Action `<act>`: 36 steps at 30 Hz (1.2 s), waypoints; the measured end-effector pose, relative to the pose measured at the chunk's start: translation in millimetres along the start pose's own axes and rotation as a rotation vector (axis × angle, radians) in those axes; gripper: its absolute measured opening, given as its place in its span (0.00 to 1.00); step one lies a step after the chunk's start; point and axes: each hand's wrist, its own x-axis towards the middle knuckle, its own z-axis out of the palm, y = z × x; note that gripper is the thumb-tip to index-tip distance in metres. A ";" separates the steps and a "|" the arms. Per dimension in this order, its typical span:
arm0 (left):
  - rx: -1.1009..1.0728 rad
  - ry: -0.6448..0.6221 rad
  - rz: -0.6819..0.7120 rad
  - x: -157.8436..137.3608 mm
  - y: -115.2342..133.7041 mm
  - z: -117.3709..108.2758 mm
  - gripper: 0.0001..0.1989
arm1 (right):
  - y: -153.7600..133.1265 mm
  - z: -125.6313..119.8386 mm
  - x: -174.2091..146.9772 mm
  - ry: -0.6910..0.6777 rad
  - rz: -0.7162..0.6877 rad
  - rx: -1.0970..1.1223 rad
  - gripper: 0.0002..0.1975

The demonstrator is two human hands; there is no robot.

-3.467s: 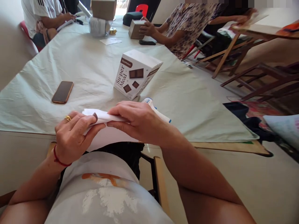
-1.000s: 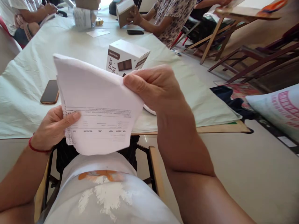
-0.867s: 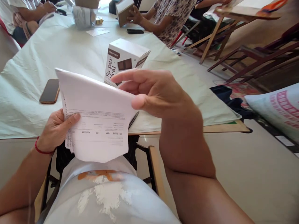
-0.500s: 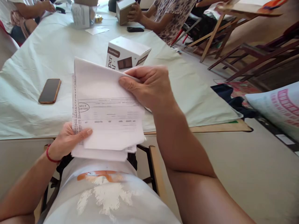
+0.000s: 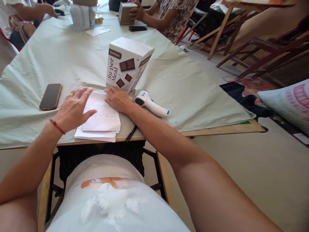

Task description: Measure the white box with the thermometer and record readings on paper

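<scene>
A stack of printed papers [image 5: 101,120] lies on the cloth-covered table at its front edge. Over the stack's left side is my left hand [image 5: 74,109], its fingers spread and thumb apart. My right hand [image 5: 118,99] rests at the upper right corner of the papers with its fingers stretched out, gripping nothing that I can see. Just behind it stands a white "Su-per Meal" box [image 5: 127,66], upright. To the right of that hand lies a white and blue infrared thermometer [image 5: 151,103]. A black pen [image 5: 131,133] sits partly beneath my right forearm.
A smartphone [image 5: 50,96] lies left of my left hand. Farther back are a clear plastic container [image 5: 83,17], a black phone [image 5: 137,28] and another person's hands on a small box [image 5: 126,14]. A printed sack [image 5: 289,103] is at the right.
The papers have gone from being held up in both hands to lying on the table. Both hands have let go and opened. The thermometer and pen have come into view.
</scene>
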 end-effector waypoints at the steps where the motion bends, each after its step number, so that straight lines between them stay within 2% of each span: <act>1: -0.046 -0.011 0.099 12.9 -2.1 6.6 0.33 | 0.6 0.7 0.1 0.010 -0.021 -0.010 0.23; 3: -0.102 -0.092 0.226 35.1 -6.0 28.8 0.35 | 2.1 3.2 1.9 0.029 -0.035 -0.024 0.20; 5: -0.117 -0.223 0.235 48.3 -9.2 55.7 0.43 | 3.7 5.2 4.1 0.054 -0.016 -0.028 0.18; 8: -0.065 -0.329 0.202 51.1 -12.8 85.1 0.41 | 7.0 -0.4 3.5 0.040 0.046 -0.009 0.17; 11: -0.048 -0.319 0.210 46.3 -13.6 91.7 0.38 | 9.2 -19.3 -9.5 -0.001 0.031 0.099 0.15; 14: -0.050 -0.252 0.234 43.9 -9.4 86.9 0.36 | 6.3 -42.3 -40.0 0.003 -0.088 0.315 0.12; 17: -0.085 -0.159 0.335 42.8 -3.1 85.6 0.25 | 2.5 -58.2 -84.8 -0.015 -0.216 0.507 0.07; 19: -0.164 -0.135 0.424 41.9 -1.1 87.9 0.20 | 5.9 -62.4 -116.7 -0.026 -0.230 0.575 0.07; 21: -0.254 -0.139 0.475 40.7 -2.0 89.8 0.19 | 16.2 -61.6 -144.6 -0.036 -0.175 0.577 0.08; 23: -0.302 -0.196 0.491 38.7 -4.5 88.9 0.21 | 30.1 -56.3 -163.9 -0.034 -0.099 0.533 0.10; 27: -0.260 -0.412 0.480 30.8 -7.1 78.2 0.51 | 48.7 -38.5 -168.6 0.056 0.033 0.363 0.09; 30: -0.201 -0.476 0.461 21.9 -3.8 71.1 0.61 | 50.5 -26.3 -149.0 0.086 0.163 0.160 0.12; 33: -0.158 -0.441 0.430 13.1 3.0 70.4 0.54 | 50.5 -17.8 -124.3 0.132 0.354 -0.005 0.14; 36: -0.123 -0.354 0.353 6.7 11.7 74.7 0.42 | 49.0 -15.7 -104.8 0.136 0.430 -0.126 0.14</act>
